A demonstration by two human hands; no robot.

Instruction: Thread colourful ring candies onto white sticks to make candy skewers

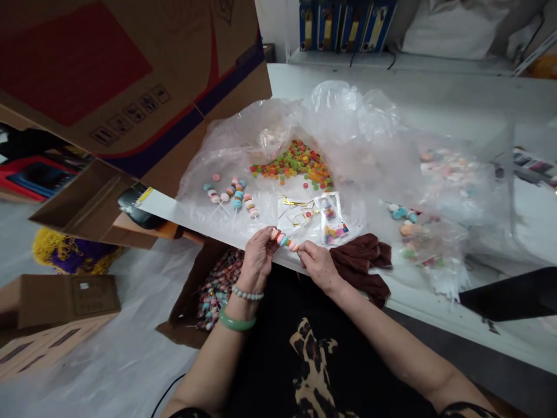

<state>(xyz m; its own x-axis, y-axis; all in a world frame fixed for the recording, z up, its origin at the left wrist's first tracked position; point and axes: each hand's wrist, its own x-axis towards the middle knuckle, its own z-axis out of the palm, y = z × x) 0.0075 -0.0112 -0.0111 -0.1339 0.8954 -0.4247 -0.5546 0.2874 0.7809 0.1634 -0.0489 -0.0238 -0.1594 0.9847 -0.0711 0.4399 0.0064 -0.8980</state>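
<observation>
Black fabric fills the near edge, a top [270,366] with a leopard-print patch [311,360] down its middle. Beyond it, at the near edge of the table [456,98], the left hand [259,255] and right hand [321,267] share one short candy string [284,239] of pastel pieces. It lies between them, its long axis running left to right and tilting slightly, the right end nearer the body. Neither hand is closer: the left pinches the left end between thumb and fingers, the right nips the other end with its fingertips. I can't tell whether those right fingertips grip candy or a stick. The left wrist wears a bead bracelet [248,294] and a green bangle [237,321].

Just beyond the string, gold ties [295,202] lie on the left of a printed sachet [333,217]; its lettering is too small to read. Farther off sit loose coloured rings [311,165], with candy sticks [237,198] to their left. Handling symbols [130,114] mark the big carton [174,154] at the far left, beside a red block; I make out no brand. Labels on the far blue binders [348,26] are illegible too.
</observation>
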